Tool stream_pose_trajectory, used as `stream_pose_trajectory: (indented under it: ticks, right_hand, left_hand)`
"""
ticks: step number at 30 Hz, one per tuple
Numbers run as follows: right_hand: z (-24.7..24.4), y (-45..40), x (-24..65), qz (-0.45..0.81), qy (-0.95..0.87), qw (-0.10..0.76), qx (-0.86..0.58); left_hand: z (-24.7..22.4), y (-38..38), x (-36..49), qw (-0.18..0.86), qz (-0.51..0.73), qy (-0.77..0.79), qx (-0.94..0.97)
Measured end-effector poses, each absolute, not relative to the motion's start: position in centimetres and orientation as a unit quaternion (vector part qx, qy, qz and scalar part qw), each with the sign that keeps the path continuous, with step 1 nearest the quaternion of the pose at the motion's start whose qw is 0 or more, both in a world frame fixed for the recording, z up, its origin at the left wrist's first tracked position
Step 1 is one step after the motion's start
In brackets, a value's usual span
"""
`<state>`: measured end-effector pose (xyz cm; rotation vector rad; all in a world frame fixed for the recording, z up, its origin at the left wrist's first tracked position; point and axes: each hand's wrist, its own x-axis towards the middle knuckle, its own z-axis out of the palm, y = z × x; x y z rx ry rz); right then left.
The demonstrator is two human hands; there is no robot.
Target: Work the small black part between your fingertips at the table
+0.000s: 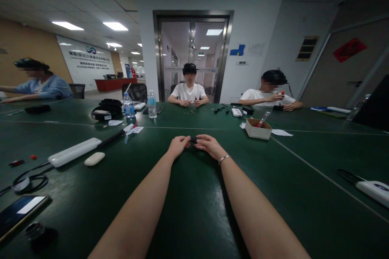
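The head view shows the left hand (178, 146) and the right hand (210, 145) meeting over the middle of the bench (194, 194), short of the seam that runs across it. Each hand's fingers are nearly closed, pinching a small black object (193, 140) between them: the left fingers (185, 140) have its left end, the right fingers (201, 141) its right end. A bracelet (224, 159) circles the right wrist.

The fingertips cover both ends of the object, and the piece that shows is too small and dark for its exact shape or any markings to be made out. Whether it touches the bench cannot be told. The forearms are cut off by the bottom of the view, and a phone (18, 214) is cut off by its left side.

What shows of the object is dark, short and narrow, and it seems to lie roughly level between the hands.

Beyond the right hand, towards the far edge, stands an open box (258, 131) with a red-and-clear item (263, 119) leaning in it. Left of the left hand lie a pale oval item (95, 159) and a long white device (74, 152). Two water bottles (152, 105) stand near the far edge.
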<state>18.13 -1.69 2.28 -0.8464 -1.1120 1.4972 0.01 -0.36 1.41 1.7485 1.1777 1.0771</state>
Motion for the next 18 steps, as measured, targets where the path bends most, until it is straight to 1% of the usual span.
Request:
stream_pose_trajectory:
  ticks: [18]
  right_hand:
    - [2.06,-1.63,18.49,0.627,-0.497,0.495,-0.340]
  left_hand:
    - [2.14,-1.23,-0.12,0.336,0.376,0.514,0.694]
